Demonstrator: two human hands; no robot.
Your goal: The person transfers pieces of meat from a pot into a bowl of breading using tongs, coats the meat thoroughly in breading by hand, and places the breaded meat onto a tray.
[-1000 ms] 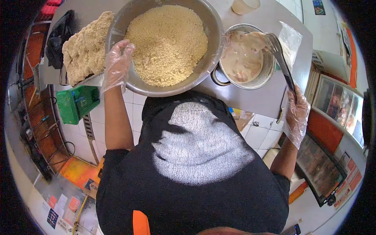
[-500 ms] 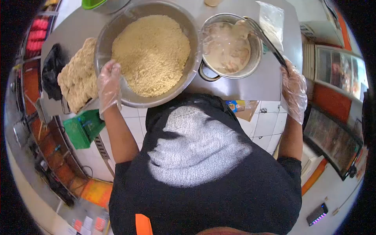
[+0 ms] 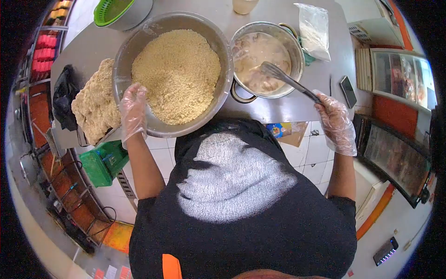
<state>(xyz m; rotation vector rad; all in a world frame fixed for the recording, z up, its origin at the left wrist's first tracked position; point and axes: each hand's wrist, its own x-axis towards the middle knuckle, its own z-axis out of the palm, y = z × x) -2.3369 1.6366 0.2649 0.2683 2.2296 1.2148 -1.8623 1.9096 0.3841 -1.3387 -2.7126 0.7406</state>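
My left hand point(image 3: 134, 106), in a clear plastic glove, is closed on the near left rim of a wide metal basin point(image 3: 121, 51). Pale yellow, crumbly flour point(image 3: 179, 76) fills much of the basin. My right hand point(image 3: 333, 118), gloved likewise, grips the handle of black tongs point(image 3: 297, 84). Their head rests in the milky liquid of a metal pot point(image 3: 301, 69), to the right of the basin. Lumpy pieces of what looks like raw meat point(image 3: 262, 81) lie partly sunk in that liquid.
Left of the basin lie a floury slab point(image 3: 95, 102) and a black plastic bag point(image 3: 65, 97). Behind stand a green basket point(image 3: 109, 11) and a cup point(image 3: 245, 5). A bag of white powder point(image 3: 314, 35) and a phone point(image 3: 347, 91) lie on the right of the metal table point(image 3: 278, 109).
The tongs have come down from the pot's far right rim into the liquid, and the piece raised with them is no longer lifted. My right hand moved left and slightly nearer; my left still holds the basin.
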